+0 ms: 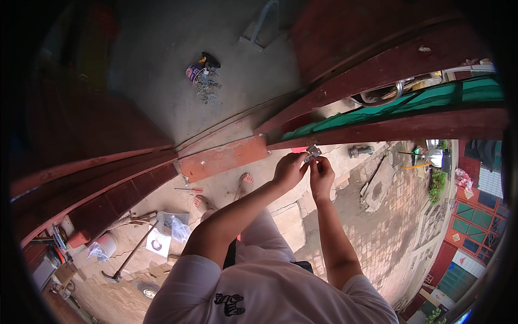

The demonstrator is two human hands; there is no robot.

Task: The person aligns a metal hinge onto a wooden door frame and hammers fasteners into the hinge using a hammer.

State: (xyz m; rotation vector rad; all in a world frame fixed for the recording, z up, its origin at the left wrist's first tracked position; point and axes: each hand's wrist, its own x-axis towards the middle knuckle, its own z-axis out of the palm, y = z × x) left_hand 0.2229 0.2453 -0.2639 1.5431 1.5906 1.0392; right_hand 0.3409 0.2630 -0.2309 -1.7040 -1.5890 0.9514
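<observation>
Both my hands meet at the edge of a dark red door leaf [377, 132], right of the picture's middle. Between them is a small silver metal fitting [312, 153], too small to tell whether it is a latch or a hinge. My left hand [290, 171] is closed, thumb and fingers pinching the fitting from the left. My right hand [322, 175] comes up from below, its fingertips pinched together at the fitting's lower side. Whether a screw is in those fingertips cannot be made out. The fitting appears to touch or lie very near the door's lower edge.
A spilled tub [195, 73] with loose hardware lies on the grey floor beyond the orange-red threshold board [224, 159]. A screwdriver [189, 190] lies by my feet. At lower left are a hammer-like tool [129, 258] and a bucket [105, 244]. Green cloth [410, 103] hangs along the door.
</observation>
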